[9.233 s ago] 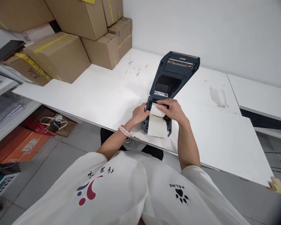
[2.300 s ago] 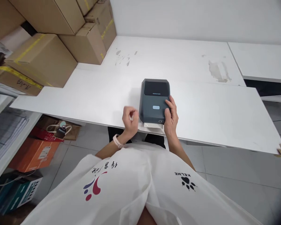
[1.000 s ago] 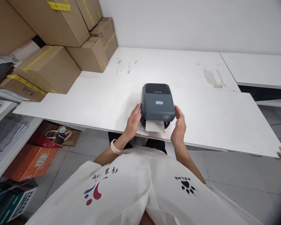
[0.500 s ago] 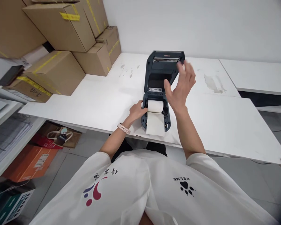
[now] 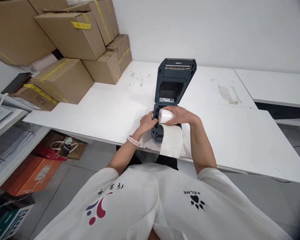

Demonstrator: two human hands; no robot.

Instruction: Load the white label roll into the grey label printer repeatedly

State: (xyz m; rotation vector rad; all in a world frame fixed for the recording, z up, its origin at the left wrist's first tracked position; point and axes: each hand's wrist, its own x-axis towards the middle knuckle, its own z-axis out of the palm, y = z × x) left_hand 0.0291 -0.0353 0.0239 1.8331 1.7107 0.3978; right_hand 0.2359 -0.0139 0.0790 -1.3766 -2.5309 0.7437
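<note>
Right grip [image 5: 181, 114] held white paper roll [image 5: 165, 116], likely light, firm; loose tail [image 5: 172, 141] looked flexible. Best hold seemed roll's round side. Left grip [image 5: 148, 122] touched printer [image 5: 173, 80] edge, closure unclear.

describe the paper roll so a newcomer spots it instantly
On the long white table, find the dark device with its lid raised. At its base, the right hand grips the paper roll. Its white surface and loose trailing strip set it apart from the device's dark parts.
</note>
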